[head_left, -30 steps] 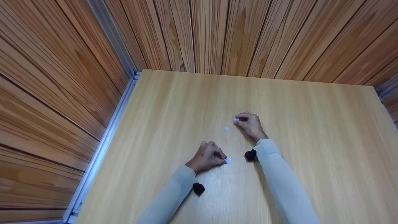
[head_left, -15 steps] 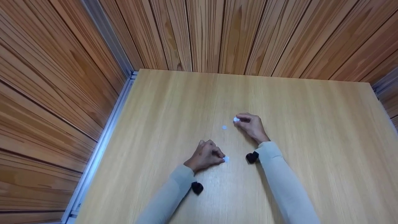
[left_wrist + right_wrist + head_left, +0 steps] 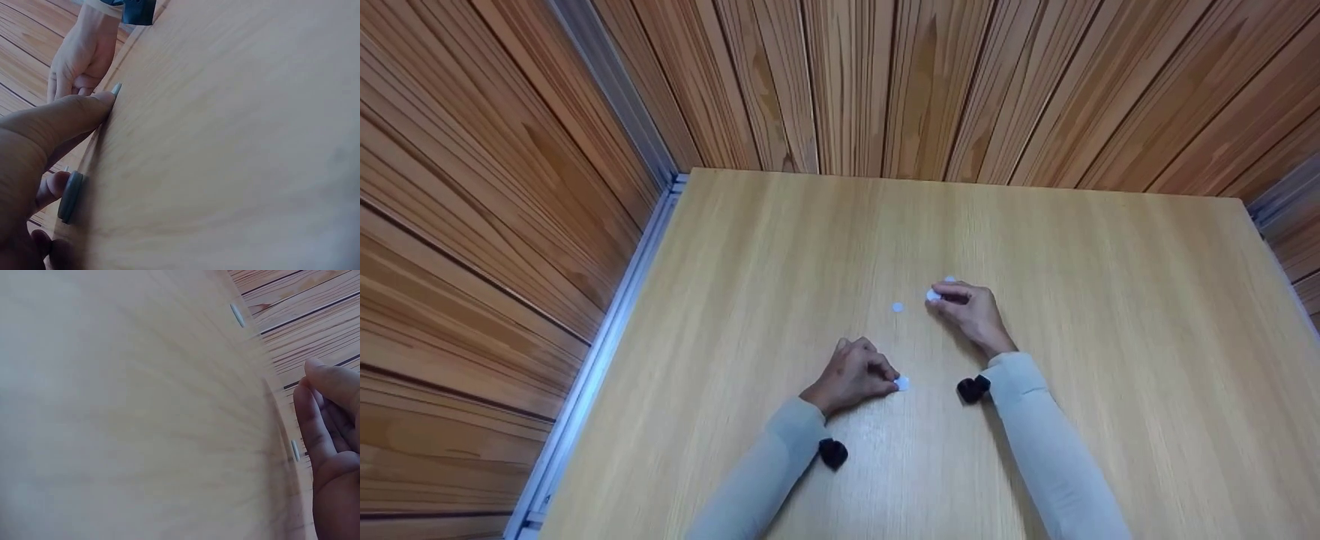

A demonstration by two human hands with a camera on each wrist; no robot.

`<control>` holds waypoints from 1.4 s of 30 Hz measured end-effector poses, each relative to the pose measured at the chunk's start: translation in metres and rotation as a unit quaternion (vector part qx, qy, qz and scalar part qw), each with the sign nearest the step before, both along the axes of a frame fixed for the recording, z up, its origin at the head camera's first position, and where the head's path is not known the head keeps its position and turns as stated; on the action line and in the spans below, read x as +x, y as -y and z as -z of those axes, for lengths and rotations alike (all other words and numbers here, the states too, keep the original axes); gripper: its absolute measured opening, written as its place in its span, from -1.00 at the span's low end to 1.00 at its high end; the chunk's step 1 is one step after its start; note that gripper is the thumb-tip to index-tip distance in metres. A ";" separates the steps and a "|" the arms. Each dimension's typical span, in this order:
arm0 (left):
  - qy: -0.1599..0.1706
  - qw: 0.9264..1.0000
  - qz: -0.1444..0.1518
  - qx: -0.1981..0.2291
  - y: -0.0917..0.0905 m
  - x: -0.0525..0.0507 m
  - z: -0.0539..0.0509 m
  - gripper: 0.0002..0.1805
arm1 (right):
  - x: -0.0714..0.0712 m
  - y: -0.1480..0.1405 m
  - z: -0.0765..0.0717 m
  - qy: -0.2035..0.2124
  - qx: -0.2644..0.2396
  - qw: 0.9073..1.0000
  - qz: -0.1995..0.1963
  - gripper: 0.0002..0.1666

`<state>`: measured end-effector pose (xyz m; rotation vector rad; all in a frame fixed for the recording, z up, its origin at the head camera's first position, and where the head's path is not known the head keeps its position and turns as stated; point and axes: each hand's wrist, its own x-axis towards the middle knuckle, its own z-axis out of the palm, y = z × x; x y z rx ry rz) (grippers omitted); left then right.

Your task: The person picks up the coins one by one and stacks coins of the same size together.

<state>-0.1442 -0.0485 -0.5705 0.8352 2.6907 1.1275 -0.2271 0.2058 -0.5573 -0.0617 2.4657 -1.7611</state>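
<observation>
In the head view my left hand (image 3: pixel 851 377) pinches a small white disc (image 3: pixel 902 383) by its edge, low over the table. The left wrist view shows the thumb tip against this thin disc (image 3: pixel 116 89). A thicker round piece (image 3: pixel 70 197), seemingly two layers, stands out near the curled left fingers. Farther out, my right hand (image 3: pixel 973 316) holds another white disc (image 3: pixel 934 295) between thumb and fingers; the right wrist view hides it. One more disc (image 3: pixel 950 279) peeks out just beyond those fingers. Between the hands, a white disc (image 3: pixel 898 307) lies on the table.
The wooden table (image 3: pixel 780 247) runs back to a plank wall (image 3: pixel 855 90). On the left, a metal rail (image 3: pixel 607 330) borders it, with more planks (image 3: pixel 472 225) behind. A black wrist camera (image 3: pixel 833 454) hangs at the left cuff.
My right hand has drawn slightly right and toward the body with its disc, and a further disc now shows beyond its fingers. The left hand keeps its pinch. The head view shifts slightly.
</observation>
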 end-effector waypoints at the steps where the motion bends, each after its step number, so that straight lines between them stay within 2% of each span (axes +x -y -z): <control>1: 0.000 1.000 0.001 0.001 0.000 0.000 0.000 -0.89 | 0.001 -0.001 0.000 0.000 0.000 1.000 -0.002 -0.62; 5: -0.004 1.000 0.000 0.004 -0.001 0.000 0.000 -0.89 | 0.007 -0.002 -0.003 -0.012 0.011 1.000 -0.010 -0.64; 12: 0.024 1.000 -0.007 0.014 -0.004 0.001 0.002 -0.90 | 0.018 -0.005 -0.008 -0.033 0.025 0.999 -0.021 -0.67; 19: 0.027 0.999 -0.013 0.018 -0.003 0.002 0.003 -0.91 | 0.032 -0.001 -0.011 -0.033 0.009 0.999 -0.035 -0.71; 26: 0.019 1.000 -0.009 0.015 -0.003 0.002 0.001 -0.91 | 0.058 0.008 -0.040 -0.057 0.007 0.997 -0.051 -0.74; 34: 0.045 0.999 -0.016 0.012 -0.003 0.003 0.003 -0.93 | 0.071 0.008 -0.039 -0.067 0.008 0.996 -0.059 -0.75; 42: 0.043 0.999 -0.017 0.011 -0.002 0.000 0.000 -0.93 | 0.081 0.009 -0.034 -0.084 0.025 0.994 -0.058 -0.76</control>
